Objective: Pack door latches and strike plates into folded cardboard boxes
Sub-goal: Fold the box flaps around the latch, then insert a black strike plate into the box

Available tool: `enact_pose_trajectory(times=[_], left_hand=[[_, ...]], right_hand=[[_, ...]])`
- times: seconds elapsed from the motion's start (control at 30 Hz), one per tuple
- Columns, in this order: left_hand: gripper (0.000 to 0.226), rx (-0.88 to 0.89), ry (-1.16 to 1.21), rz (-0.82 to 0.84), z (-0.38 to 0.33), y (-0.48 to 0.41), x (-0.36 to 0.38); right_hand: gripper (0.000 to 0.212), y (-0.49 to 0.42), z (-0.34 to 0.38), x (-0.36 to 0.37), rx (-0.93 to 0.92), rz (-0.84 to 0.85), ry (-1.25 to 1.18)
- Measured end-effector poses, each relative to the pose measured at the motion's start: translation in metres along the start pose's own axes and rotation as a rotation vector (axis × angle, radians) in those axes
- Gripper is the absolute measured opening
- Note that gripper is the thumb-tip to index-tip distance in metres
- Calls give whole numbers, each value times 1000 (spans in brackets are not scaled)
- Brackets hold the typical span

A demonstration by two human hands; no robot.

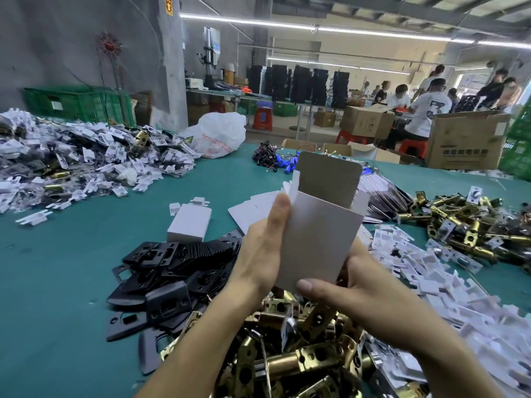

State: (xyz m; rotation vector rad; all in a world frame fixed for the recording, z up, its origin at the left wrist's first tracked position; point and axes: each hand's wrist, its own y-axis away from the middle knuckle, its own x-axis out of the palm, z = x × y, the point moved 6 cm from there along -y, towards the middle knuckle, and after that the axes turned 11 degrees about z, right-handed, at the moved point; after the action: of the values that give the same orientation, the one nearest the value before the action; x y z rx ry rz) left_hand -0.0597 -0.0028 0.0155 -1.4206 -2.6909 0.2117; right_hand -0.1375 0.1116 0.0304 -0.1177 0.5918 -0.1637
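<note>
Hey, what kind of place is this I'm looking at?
Probably a factory packing floor: heaps of brass latches and black strike plates lie on the table, the left hand and right hand hold a white box, and workers gather among cartons behind.

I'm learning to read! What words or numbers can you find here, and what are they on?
Red print on the white plastic bag: too blurred to read.
Dark print on the cardboard carton: too blurred to read.
Characters on the pillar sign: too small to read.
The held white box: no text.
</note>
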Motion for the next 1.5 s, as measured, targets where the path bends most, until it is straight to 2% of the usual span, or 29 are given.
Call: enact_pose_trajectory(times=[0.07,0.13,0.2,0.27,0.33,0.47,0.5,0.63,0.7,0.83,1.03,1.2,1.37,1.5], left_hand=[[85,-4,-85,-7,-4,0,-2],[77,28,-298,-31,-13,1,-10],[55,4,-560,-114,-15,1,-31],[32,-105,-842,-203,-12,3,-56],[18,-242,-1043,-251,-5,5,-76],[6,-440,-1149,-198,19,3,-92],[10,-459,-1146,-157,25,1,-92],[49,-461,-1069,149,58,-9,-82],[60,-427,-1077,209,71,-12,-79],[66,-397,-1150,249,82,-20,-84],[78,-530,-1347,449,78,-46,-89],[70,-460,-1402,455,71,-54,-86],[65,-395,-1347,384,69,-56,-92],[64,-399,-1300,395,70,-59,-95]], right_hand=[[50,-1,0,1,-27,-10,-14],[53,-1,-4,-4,-26,-42,-120],[54,1,-7,-14,-14,-112,-156],[61,6,-10,-26,10,-213,-194],[62,10,-15,-39,21,-322,-245],[64,14,-21,-52,53,-399,-267],[64,14,-22,-52,59,-391,-261],[66,10,-23,-44,73,-340,-232],[67,8,-22,-39,69,-297,-215],[60,7,-21,-36,56,-246,-178],[58,8,-22,-37,43,-231,-171],[61,8,-19,-39,37,-231,-180],[61,8,-23,-38,45,-225,-195],[61,6,-26,-35,67,-204,-173]])
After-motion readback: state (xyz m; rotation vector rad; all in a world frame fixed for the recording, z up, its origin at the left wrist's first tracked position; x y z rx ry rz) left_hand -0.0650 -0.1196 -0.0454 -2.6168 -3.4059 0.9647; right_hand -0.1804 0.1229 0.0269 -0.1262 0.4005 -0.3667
